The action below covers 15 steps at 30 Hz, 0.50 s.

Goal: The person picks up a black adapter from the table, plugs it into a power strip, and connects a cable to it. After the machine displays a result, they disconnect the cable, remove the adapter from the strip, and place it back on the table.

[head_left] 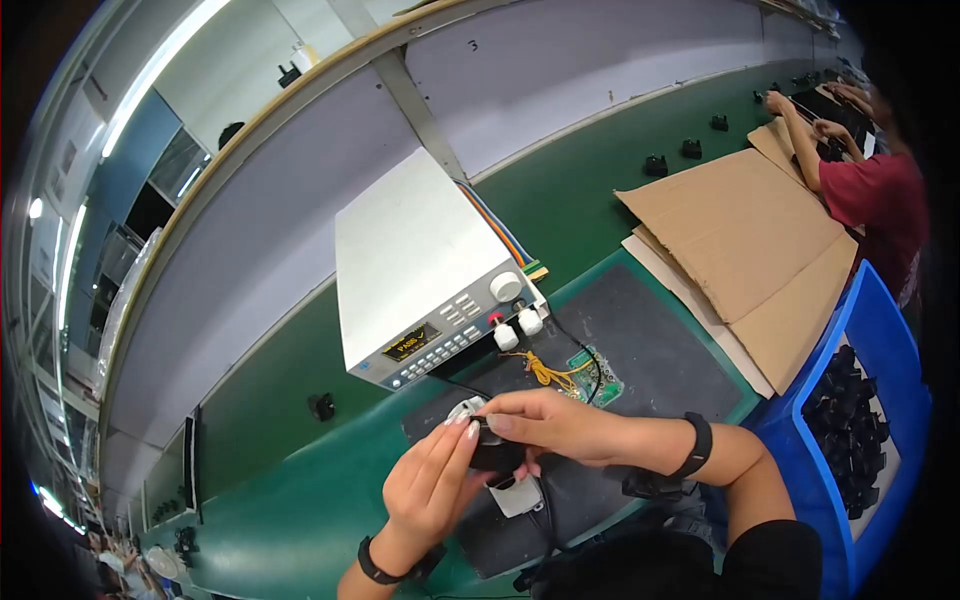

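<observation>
Both my hands meet over the dark mat, around a black power adapter [497, 456]. My left hand [430, 487] closes on its left side, the fingertips resting along its top. From the right, my right hand [548, 422] grips it with the thumb on top and other fingers underneath. My fingers cover much of the adapter, so its prongs cannot be made out. Just below it lies a white socket block [516, 496] with a black cable. Another white piece [466, 408] shows partly behind my fingertips.
Ahead stands a white bench test instrument [425, 265] with a lit display. A green circuit board [597, 378] and yellow wires [543, 370] lie right of it. Cardboard [745, 240] and a blue bin [872, 300] of black adapters [848, 435] are at right. A co-worker [880, 190] works beyond.
</observation>
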Motion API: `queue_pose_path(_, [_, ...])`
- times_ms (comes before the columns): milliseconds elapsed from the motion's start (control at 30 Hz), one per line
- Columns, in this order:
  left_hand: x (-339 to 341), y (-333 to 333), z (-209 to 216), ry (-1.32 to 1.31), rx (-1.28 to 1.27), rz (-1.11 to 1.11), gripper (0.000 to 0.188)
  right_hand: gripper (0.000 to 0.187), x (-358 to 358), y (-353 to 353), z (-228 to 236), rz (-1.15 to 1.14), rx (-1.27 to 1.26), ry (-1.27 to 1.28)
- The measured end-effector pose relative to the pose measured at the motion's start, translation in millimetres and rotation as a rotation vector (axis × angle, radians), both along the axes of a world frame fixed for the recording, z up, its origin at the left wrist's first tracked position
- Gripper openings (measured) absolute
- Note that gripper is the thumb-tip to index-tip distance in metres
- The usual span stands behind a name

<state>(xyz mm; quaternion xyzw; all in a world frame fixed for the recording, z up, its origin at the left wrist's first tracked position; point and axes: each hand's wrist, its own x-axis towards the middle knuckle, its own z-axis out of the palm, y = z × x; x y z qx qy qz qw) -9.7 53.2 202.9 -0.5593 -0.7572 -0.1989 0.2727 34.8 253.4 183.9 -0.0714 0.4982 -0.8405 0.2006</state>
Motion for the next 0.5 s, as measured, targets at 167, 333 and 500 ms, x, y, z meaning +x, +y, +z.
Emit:
queue_pose_path(167, [-11,-5,1,-0.245,0.023,0.05,0.048,0.042,-10,-5,-10,-0.053,0.196,0.122])
queue_pose_path(333, [-45,-17,-21,-0.422,-0.03,0.231,0.043,0.04,13,26,-42,-0.283,1.168,0.782])
queue_pose_path(500, [-58,-10,-24,-0.403,-0.149,0.26,0.041,0.029,16,21,-53,-0.054,1.004,0.601])
